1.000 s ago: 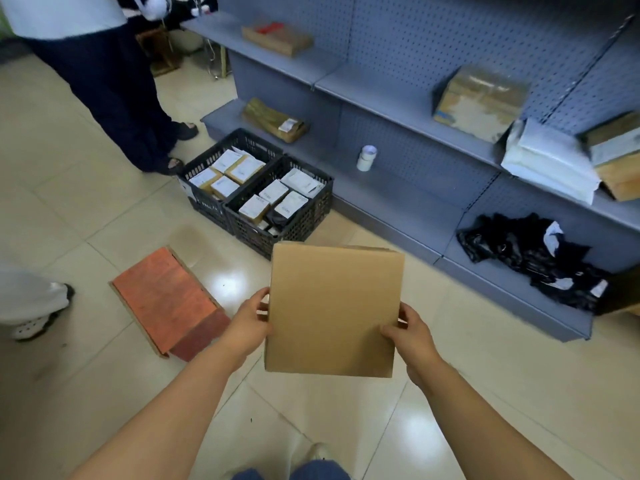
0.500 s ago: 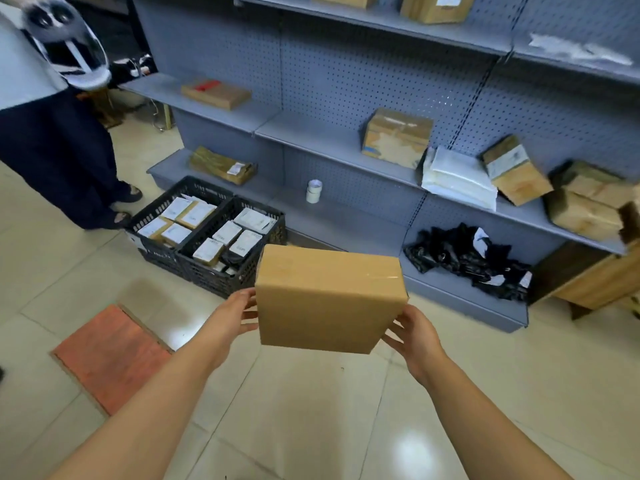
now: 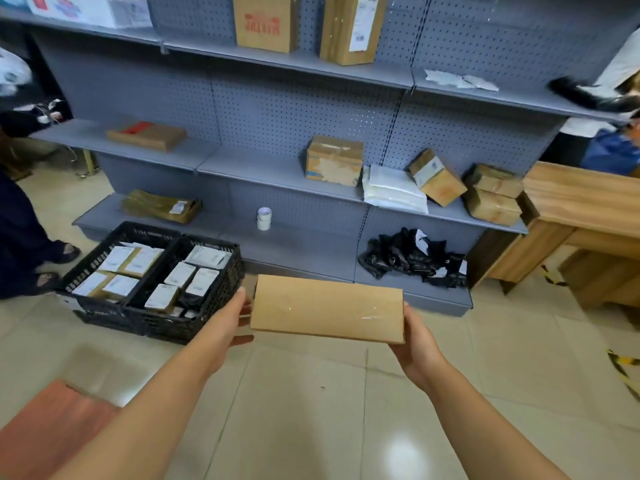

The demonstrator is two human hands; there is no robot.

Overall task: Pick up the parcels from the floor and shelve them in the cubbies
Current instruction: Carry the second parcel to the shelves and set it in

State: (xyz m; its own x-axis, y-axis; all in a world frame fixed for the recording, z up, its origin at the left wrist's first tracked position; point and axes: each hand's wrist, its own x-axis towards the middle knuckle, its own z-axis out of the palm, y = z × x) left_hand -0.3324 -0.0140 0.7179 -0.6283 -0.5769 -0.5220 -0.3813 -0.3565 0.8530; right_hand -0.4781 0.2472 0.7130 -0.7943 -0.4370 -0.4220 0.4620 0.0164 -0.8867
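I hold a flat brown cardboard parcel [image 3: 327,308] level in front of me, above the tiled floor. My left hand [image 3: 227,323] grips its left end and my right hand [image 3: 414,337] grips its right end. Ahead stands a grey pegboard shelving unit [image 3: 277,168] with several parcels on its shelves. Two black crates [image 3: 152,282] full of small labelled parcels sit on the floor at the left, in front of the lowest shelf.
A white tape roll [image 3: 264,218] and black plastic bags [image 3: 412,258] lie on the bottom shelf. A wooden table [image 3: 575,220] stands at the right. Another person's legs [image 3: 24,237] are at the far left. A red board [image 3: 52,427] lies on the floor.
The view has tilted upward, showing more of the upper shelves. The parcel has been tipped from upright to lying flat, edge toward me, still held in both hands.
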